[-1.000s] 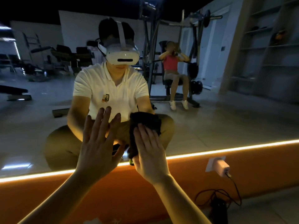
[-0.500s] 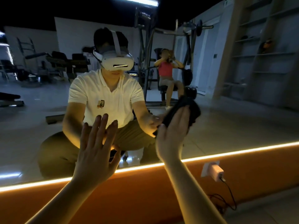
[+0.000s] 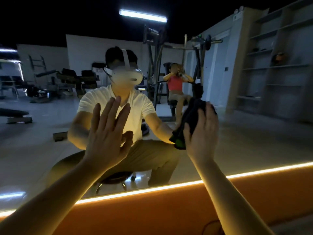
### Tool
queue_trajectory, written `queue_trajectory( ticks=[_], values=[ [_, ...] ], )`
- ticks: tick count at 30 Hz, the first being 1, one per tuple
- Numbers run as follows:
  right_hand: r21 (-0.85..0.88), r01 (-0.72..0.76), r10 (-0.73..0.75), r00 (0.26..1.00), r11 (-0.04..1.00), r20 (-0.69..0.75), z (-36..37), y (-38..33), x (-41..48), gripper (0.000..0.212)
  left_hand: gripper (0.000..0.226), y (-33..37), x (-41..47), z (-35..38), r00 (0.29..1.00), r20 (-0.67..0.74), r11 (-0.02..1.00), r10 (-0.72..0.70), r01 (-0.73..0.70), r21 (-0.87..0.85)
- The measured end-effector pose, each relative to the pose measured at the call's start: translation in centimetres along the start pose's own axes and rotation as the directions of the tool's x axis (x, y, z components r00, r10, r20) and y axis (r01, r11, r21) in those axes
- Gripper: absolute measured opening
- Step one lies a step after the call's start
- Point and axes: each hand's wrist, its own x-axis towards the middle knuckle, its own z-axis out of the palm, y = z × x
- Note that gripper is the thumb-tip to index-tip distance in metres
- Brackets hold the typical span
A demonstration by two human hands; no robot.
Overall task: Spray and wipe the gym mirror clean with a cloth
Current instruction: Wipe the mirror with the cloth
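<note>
Against the lower part of the large gym wall mirror [image 3: 254, 141], just above the glowing amber light strip [image 3: 152, 189] and the orange wall band [image 3: 169, 214] below it, both hands are up on the glass. The right hand [image 3: 203, 133] presses a dark bunched cloth with a green corner [image 3: 191, 116] flat to the mirror, its fingers laid nearly straight over the fabric and the thumb alongside, not clenched. The left hand [image 3: 106, 138] holds nothing, its palm set against the glass with the fingers spread wide and pointing up. A second ago the cloth sat low and central, just beside the left hand and near the light strip. Half a second ago it had slid to the right and upward, and now it lies further right again, well apart from the left hand, which has kept its place as a brace. That reads as one sweeping wipe across the lower pane, so the wiping step seems to be in hand. No spray bottle shows, and whether the glass is wet I cannot tell in this dim light. The cloth's long axis runs on a slant, from the green corner at lower left up toward the fingertips at upper right, so it points up and to the right, roughly along the line of the stroke.
</note>
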Motion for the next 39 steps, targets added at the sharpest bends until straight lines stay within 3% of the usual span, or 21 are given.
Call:
queue_trajectory(
  ticks=[5, 8, 10, 11, 14, 16, 19, 23, 25, 28, 30, 35, 37, 39],
  values=[
    [0.066, -0.154, 0.157, 0.986, 0.986, -0.047, 0.9, -2.6, 3.2, 0.066, 0.081, -0.7, 2.6, 0.0, 0.999, -0.016, 0.998, -0.039, 0.04, 0.054],
    [0.115, -0.127, 0.138, 0.986, 0.985, -0.097, 1.9, -7.6, 3.4, 0.073, 0.081, -0.7, 2.2, 0.5, 1.0, -0.024, 0.996, -0.018, 0.02, 0.085],
    [0.097, 0.022, -0.013, 0.995, 0.995, -0.096, 2.1, -11.1, 3.6, 0.07, 0.08, -0.8, 2.3, 0.5, 1.0, -0.026, 0.995, -0.012, 0.015, 0.098],
    [0.074, 0.167, -0.162, 0.984, 0.983, -0.069, 2.2, -12.8, 3.6, 0.068, 0.079, -0.9, 2.3, 0.4, 1.0, -0.023, 0.994, -0.009, 0.011, 0.105],
    [-0.015, 0.576, -0.576, 0.817, 0.817, 0.007, 2.2, -15.1, 3.9, 0.062, 0.077, -1.0, 1.9, 0.4, 1.0, -0.017, 0.994, 0.018, -0.016, 0.112],
    [-0.095, 0.644, -0.646, 0.764, 0.759, 0.012, 1.9, -12.9, 5.3, 0.062, 0.078, -1.1, 2.0, 0.1, 1.0, -0.024, 0.995, 0.014, -0.012, 0.096],
    [-0.139, 0.493, -0.501, 0.865, 0.859, -0.031, 1.4, -6.8, 8.7, 0.06, 0.08, -1.1, 2.6, -0.4, 0.999, -0.042, 0.996, 0.018, -0.014, 0.084],
    [0.007, 0.223, -0.219, 0.964, 0.975, -0.149, -0.3, 0.8, 12.9, 0.061, 0.082, -0.6, 6.0, -0.6, 0.996, -0.069, 0.992, 0.049, -0.04, 0.123],
    [0.079, 0.063, -0.046, 0.978, 0.995, -0.206, -0.7, 3.1, 14.7, 0.058, 0.084, -0.5, 8.4, -0.8, 0.996, -0.094, 0.99, -0.004, 0.017, 0.138],
    [0.209, -0.189, 0.242, 0.931, 0.959, -0.271, -0.8, 2.2, 16.8, 0.058, 0.088, -1.7, 10.9, -1.5, 0.989, -0.146, 0.985, -0.027, 0.051, 0.164],
    [0.233, -0.223, 0.286, 0.914, 0.947, -0.287, -0.9, -0.6, 17.7, 0.061, 0.09, -2.8, 11.5, -1.6, 0.987, -0.16, 0.982, -0.009, 0.039, 0.187],
    [0.151, 0.007, 0.035, 0.961, 0.989, -0.275, -1.8, -10.2, 19.2, 0.063, 0.09, -3.3, 11.5, -1.2, 0.987, -0.159, 0.978, 0.019, 0.014, 0.208],
    [0.105, 0.198, -0.166, 0.952, 0.974, -0.258, -2.1, -13.8, 19.1, 0.06, 0.091, -3.3, 11.5, -1.2, 0.989, -0.148, 0.975, 0.005, 0.028, 0.221],
    [0.128, 0.418, -0.384, 0.895, 0.899, -0.226, -2.2, -16.5, 18.3, 0.058, 0.093, -3.4, 11.5, -1.4, 0.993, -0.118, 0.972, -0.008, 0.036, 0.233]
  ],
)
